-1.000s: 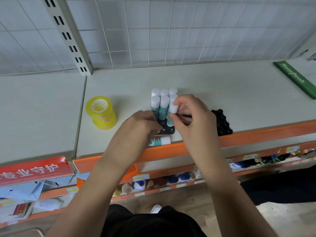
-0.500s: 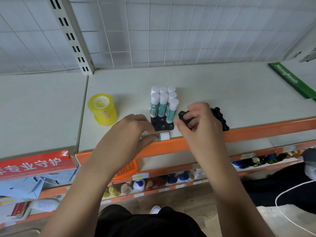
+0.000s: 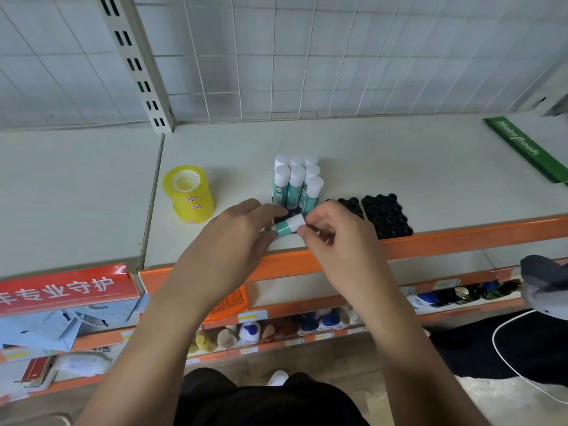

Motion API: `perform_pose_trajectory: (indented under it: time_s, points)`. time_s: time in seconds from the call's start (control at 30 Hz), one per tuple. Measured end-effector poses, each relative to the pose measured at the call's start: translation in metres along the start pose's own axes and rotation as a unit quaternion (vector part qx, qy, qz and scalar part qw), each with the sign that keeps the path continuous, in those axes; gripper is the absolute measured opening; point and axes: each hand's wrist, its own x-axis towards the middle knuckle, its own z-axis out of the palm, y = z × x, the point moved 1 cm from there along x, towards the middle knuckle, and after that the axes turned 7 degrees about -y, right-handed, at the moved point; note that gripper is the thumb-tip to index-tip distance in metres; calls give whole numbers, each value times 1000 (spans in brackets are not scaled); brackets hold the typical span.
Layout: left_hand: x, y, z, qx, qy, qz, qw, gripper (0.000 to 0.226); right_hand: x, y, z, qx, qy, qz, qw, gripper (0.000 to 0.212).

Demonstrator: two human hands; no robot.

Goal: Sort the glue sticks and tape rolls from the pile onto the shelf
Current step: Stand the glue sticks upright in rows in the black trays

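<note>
One glue stick (image 3: 289, 226) is held tilted just in front of the standing glue-stick block (image 3: 296, 182), low over the shelf (image 3: 399, 161). The left grip (image 3: 233, 241) pinches its teal body and the right grip (image 3: 341, 241) pinches its white cap. Left of the block are stacked yellow tape rolls (image 3: 189, 193). Right of the block are black holder trays (image 3: 385, 215) — the nearer one partly hidden behind the right grip. An orange front rail (image 3: 461, 238) runs in front of the block.

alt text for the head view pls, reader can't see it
A left hand and right hand hold one teal glue stick sideways over the front of a shelf. Behind it more glue sticks stand upright; stacked yellow tape rolls sit to their left.
</note>
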Motion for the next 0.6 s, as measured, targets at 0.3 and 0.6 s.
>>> perform_pose_trajectory:
  time_s: [0.3,0.6]
  points:
    - [6,9,3,-16,32,25,999,38,6,-5,-1,73,35,-35,996,12]
    - [16,14,-2,-32,133,65,988,38,11,8,1,-57,19,-45,997,13]
